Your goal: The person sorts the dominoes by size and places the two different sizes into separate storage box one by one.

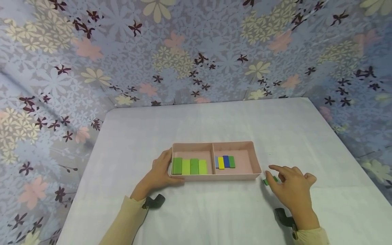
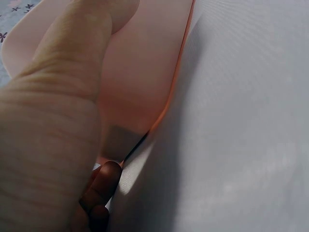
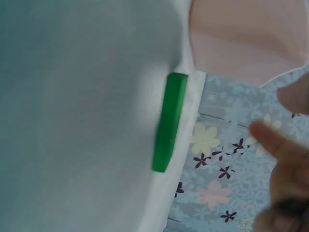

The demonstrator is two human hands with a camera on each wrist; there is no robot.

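Observation:
My left hand (image 1: 160, 171) grips the left end of a pink two-compartment box (image 1: 235, 177), its thumb along the front wall and its fingers round the end. In the left wrist view the thumb lies against the box wall (image 2: 140, 63). Near the box's front right corner, a single green block (image 3: 169, 123) lies on the white cloth. My right hand (image 1: 291, 187) hovers over that block with thumb and index finger apart, holding nothing; it partly hides the block in the head view.
The box's left compartment holds several green blocks (image 1: 194, 166), darker and lighter ones side by side. Smaller light blue, yellow, dark blue and green blocks (image 1: 226, 162) stand in a row against the divider (image 1: 213, 158). Flower-patterned fabric (image 1: 183, 51) hangs behind the white-covered table (image 1: 137, 129).

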